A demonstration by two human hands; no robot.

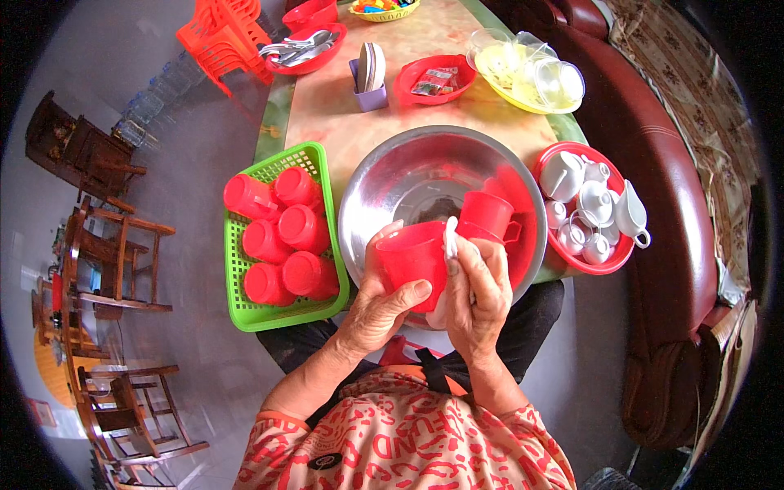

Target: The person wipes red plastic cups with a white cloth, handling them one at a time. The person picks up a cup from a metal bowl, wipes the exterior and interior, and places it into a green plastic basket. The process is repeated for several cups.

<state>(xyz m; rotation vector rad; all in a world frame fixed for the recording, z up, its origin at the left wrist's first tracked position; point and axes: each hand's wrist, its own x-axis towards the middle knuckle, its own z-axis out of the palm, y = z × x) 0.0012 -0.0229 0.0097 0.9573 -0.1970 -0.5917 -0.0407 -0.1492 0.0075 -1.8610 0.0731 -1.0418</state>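
Note:
My left hand (383, 303) grips a red plastic cup (411, 254), thumb across its near side. In my right hand (481, 291) is a white cloth (451, 239), pinched against the cup's right edge. Both hands are over the near part of a large stainless steel basin (380, 165). Another red mug (487, 211) with a handle rests inside the basin at the right, partly hidden behind my right hand. To the left, a green plastic basket (318, 162) holds several upturned red cups (304, 226).
A red bowl (542, 153) of white ceramic ware stands right of the basin. Farther back are a yellow basket (514, 98) of clear containers, a red basket (465, 67) with packets, a purple holder (372, 98) and a red basin of spoons (300, 49). A leather sofa (667, 184) borders the right.

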